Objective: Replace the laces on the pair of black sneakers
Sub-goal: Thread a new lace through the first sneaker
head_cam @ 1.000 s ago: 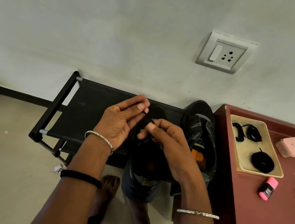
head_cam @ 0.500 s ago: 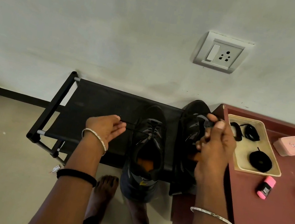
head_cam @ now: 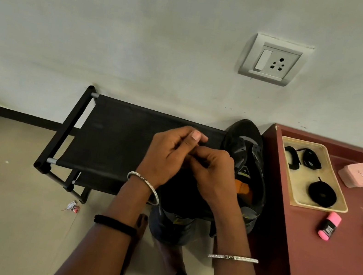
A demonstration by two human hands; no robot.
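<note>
Both grips are closed: the left hand (head_cam: 167,156) and right hand (head_cam: 213,175) curl their fingers tip to tip, and what they pinch is hidden. They sit directly over the near sneaker (head_cam: 171,229) on the shoe rack (head_cam: 115,137). The second sneaker (head_cam: 252,149) stands just beside the worktop (head_cam: 323,264).

Left hand (head_cam: 167,156) and right hand (head_cam: 213,175) rejoined above the sneaker (head_cam: 171,229).
</note>
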